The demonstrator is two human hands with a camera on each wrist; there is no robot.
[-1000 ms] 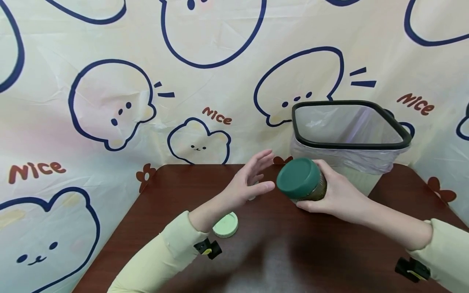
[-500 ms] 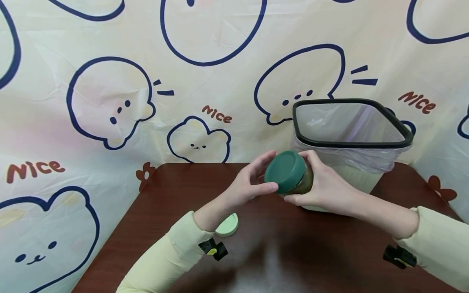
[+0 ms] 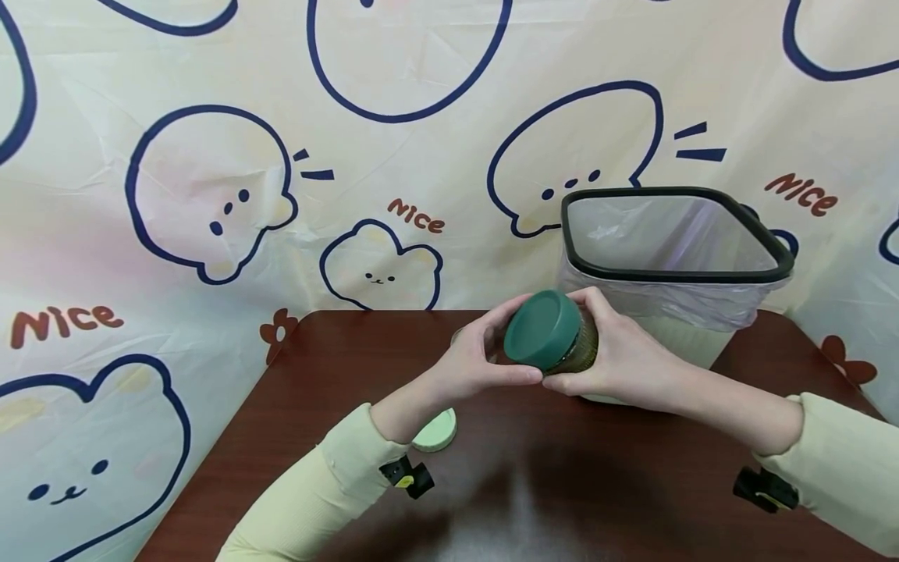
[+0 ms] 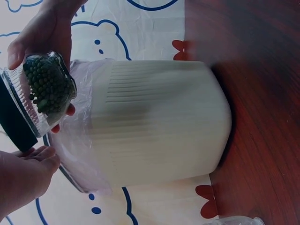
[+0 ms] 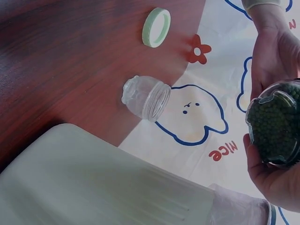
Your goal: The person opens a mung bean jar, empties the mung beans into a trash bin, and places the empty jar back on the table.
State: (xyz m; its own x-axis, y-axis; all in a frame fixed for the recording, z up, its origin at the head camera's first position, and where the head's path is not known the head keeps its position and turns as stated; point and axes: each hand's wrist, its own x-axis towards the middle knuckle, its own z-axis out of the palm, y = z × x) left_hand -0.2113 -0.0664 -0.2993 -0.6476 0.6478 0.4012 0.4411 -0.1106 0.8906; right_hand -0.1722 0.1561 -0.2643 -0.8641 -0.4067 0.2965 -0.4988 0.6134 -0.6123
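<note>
A glass jar (image 4: 49, 86) full of small green beans, topped by a dark green lid (image 3: 542, 329), is held tilted above the table. My right hand (image 3: 625, 355) grips its glass body from the right, fingers behind and thumb below. From the other side my left hand (image 3: 470, 355) curls round the lid, with the thumb along its lower rim; part of those fingers is hidden behind it. In the right wrist view an uncovered clear jar (image 5: 145, 98) stands on the table, and a pale green lid (image 5: 156, 28) lies near it.
A pale bin (image 4: 159, 122) with a black rim (image 3: 674, 276) and a plastic liner (image 3: 674, 300) stands at the back right, just behind my right hand. Brown table (image 3: 534, 499) spreads below, with a printed cloth (image 3: 393, 164) hung behind it.
My right hand has brought the jar leftward to my left hand. The left fingers, apart from the jar a second ago, now close around its green lid.
</note>
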